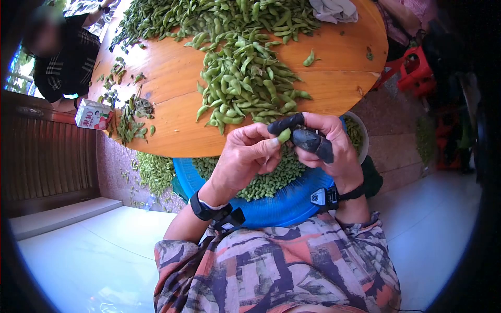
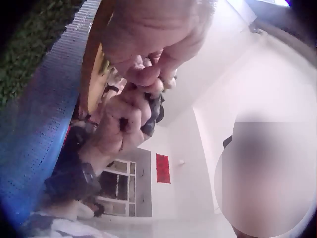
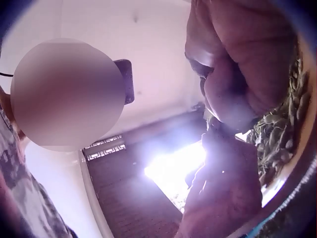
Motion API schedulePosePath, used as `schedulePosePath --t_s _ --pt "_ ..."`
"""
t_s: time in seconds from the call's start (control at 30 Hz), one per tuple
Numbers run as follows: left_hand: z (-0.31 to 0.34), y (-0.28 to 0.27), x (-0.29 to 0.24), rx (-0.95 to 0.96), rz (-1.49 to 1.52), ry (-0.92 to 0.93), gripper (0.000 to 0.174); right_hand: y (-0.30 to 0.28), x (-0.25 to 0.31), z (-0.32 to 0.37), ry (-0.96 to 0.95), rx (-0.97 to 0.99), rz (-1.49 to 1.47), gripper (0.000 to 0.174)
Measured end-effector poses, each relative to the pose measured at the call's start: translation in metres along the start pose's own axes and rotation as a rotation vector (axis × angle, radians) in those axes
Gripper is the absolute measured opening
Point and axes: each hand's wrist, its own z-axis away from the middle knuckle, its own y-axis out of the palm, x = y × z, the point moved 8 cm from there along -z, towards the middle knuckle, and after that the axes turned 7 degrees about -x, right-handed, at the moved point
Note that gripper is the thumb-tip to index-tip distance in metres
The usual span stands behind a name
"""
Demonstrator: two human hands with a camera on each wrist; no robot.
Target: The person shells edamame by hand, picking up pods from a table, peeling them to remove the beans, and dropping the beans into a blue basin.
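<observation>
Above a blue basket [image 1: 282, 211] of shelled beans [image 1: 276, 180], both hands meet at one green pod [image 1: 284, 135]. The left hand [image 1: 242, 156] pinches the pod between thumb and fingers. Black coverings wrap the thumb and a finger of the right hand [image 1: 334, 143], which touches the pod's other end with curled fingers. In the left wrist view the left hand [image 2: 156, 37] is close up, with the right hand [image 2: 121, 121] below it. The right wrist view shows the right hand [image 3: 242, 59] above the left hand [image 3: 223, 183]; the pod is hard to make out there.
A heap of pods [image 1: 245, 78] lies on the round wooden table [image 1: 339, 57], with a white cloth [image 1: 335, 10], leafy scraps and a carton [image 1: 94, 115] near its edges. A pale bowl [image 1: 364, 148] is at the right, empty pods [image 1: 155, 175] on the floor. Another person [image 1: 65, 57] is at left.
</observation>
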Motion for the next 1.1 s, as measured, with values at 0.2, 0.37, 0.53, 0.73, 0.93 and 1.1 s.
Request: schedulePosePath --t_s 0.2,0.37,0.53,0.73,0.93,1.1 --pt "0.005 0.001 -0.024 -0.201 -0.895 0.430 0.015 0.005 0.025 0.008 -0.263 -0.224 0.550 0.013" --pt "0.002 0.003 -0.016 -0.095 -0.676 0.161 0.031 -0.005 0.023 0.009 -0.247 -0.214 0.554 0.014" --pt "0.002 0.008 -0.016 -0.008 -0.752 -0.024 0.038 0.004 0.024 0.009 -0.521 -0.241 0.826 0.023" --pt "0.005 0.015 -0.002 -0.077 -0.562 0.019 0.029 0.029 0.027 0.028 -0.732 -0.382 1.101 0.032" --pt "0.021 0.021 -0.010 -0.184 -1.205 0.852 0.020 0.025 0.029 0.029 -0.729 -0.409 1.072 0.027" --pt "0.002 0.014 0.006 -0.049 -0.873 0.376 0.017 0.013 0.025 0.024 -0.651 -0.352 1.047 0.032"
